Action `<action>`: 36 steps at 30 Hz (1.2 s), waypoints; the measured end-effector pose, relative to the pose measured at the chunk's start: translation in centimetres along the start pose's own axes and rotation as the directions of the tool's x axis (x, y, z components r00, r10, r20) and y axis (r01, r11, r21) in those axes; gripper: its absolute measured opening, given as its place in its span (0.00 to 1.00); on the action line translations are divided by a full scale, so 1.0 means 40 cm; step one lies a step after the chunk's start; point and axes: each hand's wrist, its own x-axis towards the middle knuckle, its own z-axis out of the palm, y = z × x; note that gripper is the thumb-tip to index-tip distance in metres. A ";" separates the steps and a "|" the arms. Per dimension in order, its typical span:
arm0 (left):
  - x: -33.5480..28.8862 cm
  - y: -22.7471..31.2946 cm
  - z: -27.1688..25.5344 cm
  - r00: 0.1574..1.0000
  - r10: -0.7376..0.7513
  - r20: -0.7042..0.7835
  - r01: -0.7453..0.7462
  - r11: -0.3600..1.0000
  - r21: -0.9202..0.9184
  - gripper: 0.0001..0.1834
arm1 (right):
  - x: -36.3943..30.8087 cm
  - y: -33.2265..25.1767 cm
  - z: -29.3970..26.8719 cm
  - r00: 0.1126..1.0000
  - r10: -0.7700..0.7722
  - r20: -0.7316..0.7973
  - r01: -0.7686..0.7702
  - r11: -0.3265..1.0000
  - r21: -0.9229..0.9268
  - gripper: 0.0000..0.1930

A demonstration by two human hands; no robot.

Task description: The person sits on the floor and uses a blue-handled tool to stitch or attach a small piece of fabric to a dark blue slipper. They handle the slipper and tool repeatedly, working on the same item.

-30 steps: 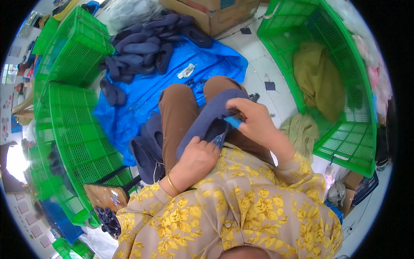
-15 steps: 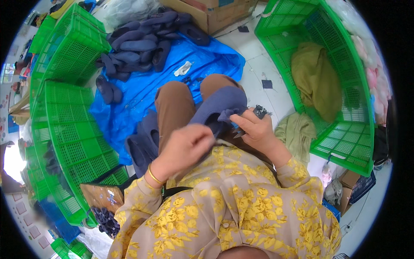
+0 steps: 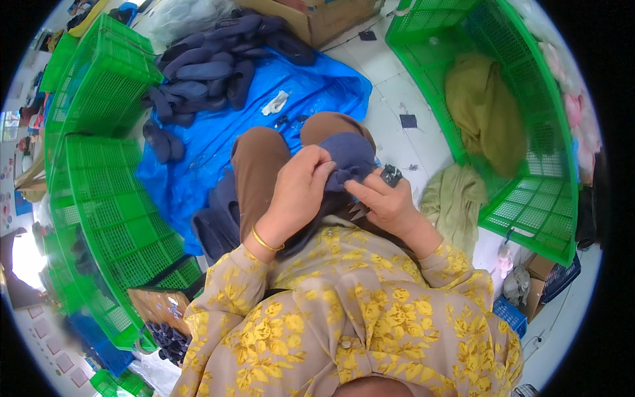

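A navy fabric slipper (image 3: pixel 349 151) lies across my lap, its toe pointing away from me. My left hand (image 3: pixel 295 188), with a gold bangle at the wrist, pinches the small navy bow (image 3: pixel 339 177) at the slipper's opening. From the other side, my right hand (image 3: pixel 391 206) grips the same bow between thumb and finger. Small snips (image 3: pixel 358 212) are also tucked in that hand, their pointed metal blades jutting out below the thumb. A black tufted piece (image 3: pixel 391 175) sits on a right finger. More navy slippers (image 3: pixel 213 228) rest beside my left thigh.
Ahead, a pile of navy slippers (image 3: pixel 205 69) lies on a blue sheet (image 3: pixel 258 135). Green crates (image 3: pixel 126 212) line my left. Another green crate (image 3: pixel 555 192) at right holds olive cloth (image 3: pixel 486 112). A cardboard box (image 3: pixel 324 23) stands at the back, and a wooden board (image 3: pixel 159 308) is near my left elbow.
My left hand has moved up and to the right, from beside the slipper onto its bow. My right hand keeps its hold and has shifted slightly. The view has tilted a little.
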 end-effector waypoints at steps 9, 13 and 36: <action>-0.043 0.017 0.050 0.978 0.122 -0.171 -0.092 0.980 0.174 0.03 | 0.064 0.027 -0.042 0.946 0.307 0.106 -0.319 0.812 0.490 0.12; -0.048 0.015 0.061 0.954 0.246 -0.173 -0.201 0.949 0.244 0.06 | 0.097 0.033 -0.078 0.917 0.295 0.268 -0.338 0.932 0.130 0.13; -0.069 -0.003 0.066 0.935 0.317 -0.157 -0.290 0.941 0.175 0.15 | 0.109 -0.007 -0.112 0.814 0.221 0.537 -0.201 0.975 -0.096 0.11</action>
